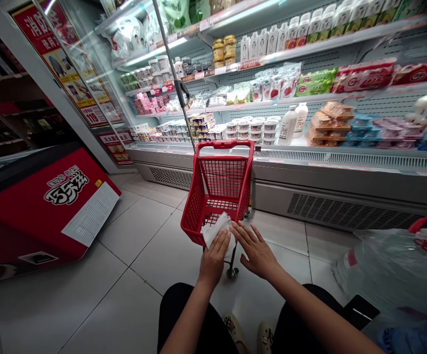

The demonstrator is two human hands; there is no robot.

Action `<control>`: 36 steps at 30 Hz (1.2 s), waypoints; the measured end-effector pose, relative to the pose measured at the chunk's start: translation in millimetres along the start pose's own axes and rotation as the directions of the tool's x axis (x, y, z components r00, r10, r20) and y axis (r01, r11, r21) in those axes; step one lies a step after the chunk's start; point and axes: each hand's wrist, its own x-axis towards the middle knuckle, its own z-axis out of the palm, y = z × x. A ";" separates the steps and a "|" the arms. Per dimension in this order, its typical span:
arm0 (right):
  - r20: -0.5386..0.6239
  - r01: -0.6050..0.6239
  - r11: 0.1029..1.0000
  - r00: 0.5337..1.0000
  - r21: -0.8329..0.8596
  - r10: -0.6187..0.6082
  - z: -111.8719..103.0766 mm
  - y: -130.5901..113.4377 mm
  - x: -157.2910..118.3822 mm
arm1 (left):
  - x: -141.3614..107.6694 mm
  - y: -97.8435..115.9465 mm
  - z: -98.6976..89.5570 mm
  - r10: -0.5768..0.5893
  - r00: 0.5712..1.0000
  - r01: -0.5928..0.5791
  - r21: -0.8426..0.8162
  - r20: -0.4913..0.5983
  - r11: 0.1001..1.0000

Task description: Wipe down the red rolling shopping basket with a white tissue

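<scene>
A small red plastic shopping cart (195,209) stands in front of me, its basket toward me and its handle at the far side. My left hand (215,253) presses a white tissue (215,227) against the basket's near rim, with the fingers close together over it. Part of the tissue hangs inside the basket and part shows between the hands. My right hand (254,246) rests at the near right corner of the basket, fingers stretched out and thumb apart. Its fingertips touch the rim or the tissue edge; which one I cannot tell.
A refrigerated shelf (346,162) with cups, bottles and packs runs behind the cart. To the left stands a red chest freezer (51,216). A large clear plastic-wrapped bundle (386,270) and a dark phone-like object (361,312) are at the right. A thin pole (169,54) rises behind the cart.
</scene>
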 end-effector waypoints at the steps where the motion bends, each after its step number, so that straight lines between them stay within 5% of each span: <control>1: 0.000 -0.006 1.000 1.000 -0.007 0.006 -0.8 1.4 -2.7 | -3.2 -10.3 -6.6 0.036 0.999 -0.036 0.013 0.019 0.999; 8: 0.028 -0.041 0.999 0.999 -0.008 0.041 -4.1 2.5 -14.0 | -21.4 -55.3 -41.0 -0.145 0.984 0.135 0.098 0.104 0.986; 14: 0.046 -0.094 0.993 0.995 0.069 0.091 -9.1 3.5 -15.8 | -26.1 -65.9 -75.0 -0.345 0.932 0.356 -0.108 0.108 0.928; 17: 0.055 -0.145 0.977 0.989 0.159 0.138 -14.3 5.0 -9.4 | -17.7 -64.1 -96.5 -0.355 0.920 0.385 -0.206 0.167 0.900; 21: 0.048 -0.140 0.937 0.990 0.319 0.132 -35.2 2.1 9.9 | 5.0 -51.4 -116.1 -0.239 0.951 0.290 -0.310 0.194 0.905; 28: -0.018 0.122 0.824 0.991 0.553 -0.135 -72.0 -11.3 40.9 | 42.0 -19.8 -137.9 -0.056 0.993 0.095 -0.400 0.108 0.912; 33: 0.037 0.042 0.565 0.991 0.824 -0.128 -64.4 -8.5 40.5 | 55.0 -13.2 -156.7 0.109 0.993 -0.091 -0.329 0.036 0.940; 36: 0.110 -0.088 0.365 0.993 0.927 -0.038 -61.1 -5.9 37.5 | 54.8 -12.2 -162.8 0.278 0.958 -0.283 -0.080 -0.070 0.956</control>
